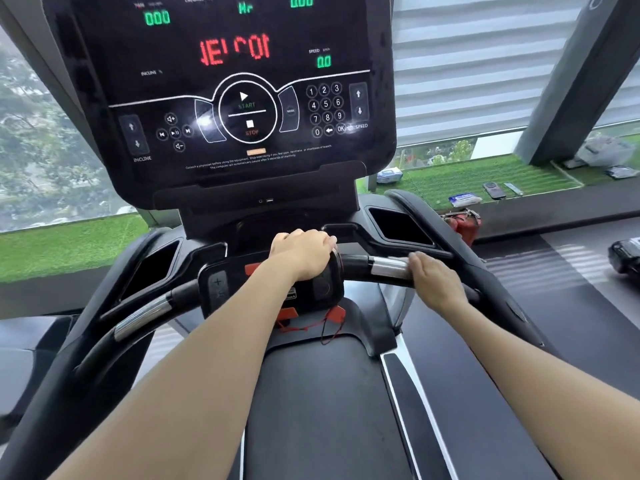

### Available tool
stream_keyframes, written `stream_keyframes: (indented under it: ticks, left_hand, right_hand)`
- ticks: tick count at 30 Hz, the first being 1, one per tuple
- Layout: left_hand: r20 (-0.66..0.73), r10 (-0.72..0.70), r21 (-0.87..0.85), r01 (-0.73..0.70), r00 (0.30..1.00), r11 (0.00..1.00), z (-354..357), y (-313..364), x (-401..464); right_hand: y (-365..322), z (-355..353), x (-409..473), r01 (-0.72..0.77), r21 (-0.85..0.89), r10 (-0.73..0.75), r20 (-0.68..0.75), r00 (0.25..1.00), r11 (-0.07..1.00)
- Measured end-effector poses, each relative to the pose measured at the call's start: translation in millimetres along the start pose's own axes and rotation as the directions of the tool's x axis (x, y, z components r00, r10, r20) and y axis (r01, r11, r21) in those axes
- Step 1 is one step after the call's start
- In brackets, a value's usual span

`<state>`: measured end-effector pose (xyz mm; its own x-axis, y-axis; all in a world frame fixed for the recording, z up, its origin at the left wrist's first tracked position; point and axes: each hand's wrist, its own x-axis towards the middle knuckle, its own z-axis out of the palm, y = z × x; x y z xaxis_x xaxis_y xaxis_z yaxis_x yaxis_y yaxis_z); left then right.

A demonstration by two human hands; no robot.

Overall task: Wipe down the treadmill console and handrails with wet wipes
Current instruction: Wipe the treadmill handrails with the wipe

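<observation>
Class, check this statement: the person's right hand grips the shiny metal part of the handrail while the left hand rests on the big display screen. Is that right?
Not quite. The head view shows the left hand resting on the small control panel at the middle of the handrail, not the screen. The right hand does grip the metal part.

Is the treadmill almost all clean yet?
Can't tell what's clean. Right hand grips the silver handrail sensor; left hand rests on the middle control box. No wipe shows. Wipe packs lie on the ledge. Console screen looks untouched.
</observation>
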<state>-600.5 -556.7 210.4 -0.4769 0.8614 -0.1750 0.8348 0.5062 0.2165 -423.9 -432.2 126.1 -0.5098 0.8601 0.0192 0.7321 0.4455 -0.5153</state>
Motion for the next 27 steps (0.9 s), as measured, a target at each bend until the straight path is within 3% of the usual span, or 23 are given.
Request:
stream_keyframes:
  ticks: [2,4,10,12,15,20,23,27]
  left_hand:
    - [-0.006,-0.01,0.002,0.01,1.0,1.0,0,1,1]
    - [0.0,-0.014,0.006,0.014,1.0,1.0,1,1,1]
    - [-0.024,-0.019,0.016,0.019,1.0,1.0,-1,4,-3]
    - [-0.032,-0.022,0.021,0.022,0.999,1.0,-1,5,-5]
    - [-0.024,-0.023,0.008,0.024,0.999,1.0,0,3,-4]
    - [-0.042,-0.023,-0.007,0.023,0.999,1.0,1,2,-5]
    - [-0.049,-0.031,0.008,0.032,0.998,0.999,2,5,-6]
    - [-0.037,-0.007,0.022,0.008,0.999,1.0,2,1,-4]
  right_hand:
    - [-1,-1,1,-0.069,0.017,0.069,-0.007,0.998,0.997]
    - [-24,7,-3,-0.038,-0.001,0.038,-0.059,0.998,0.999]
    - [-85,35,-35,0.291,0.138,-0.269,-0.157,0.95,0.947]
    - [-65,37,-36,0.435,0.143,-0.411,-0.169,0.896,0.889]
    - [-21,44,-34,0.599,0.002,-0.581,-0.241,0.778,0.801]
    - [-16,49,-39,0.6,-0.129,-0.589,-0.434,0.682,0.79]
    - [-44,57,-36,0.651,-0.193,-0.66,-0.428,0.617,0.734]
    - [-34,53,-29,0.662,-0.245,-0.697,-0.387,0.603,0.708]
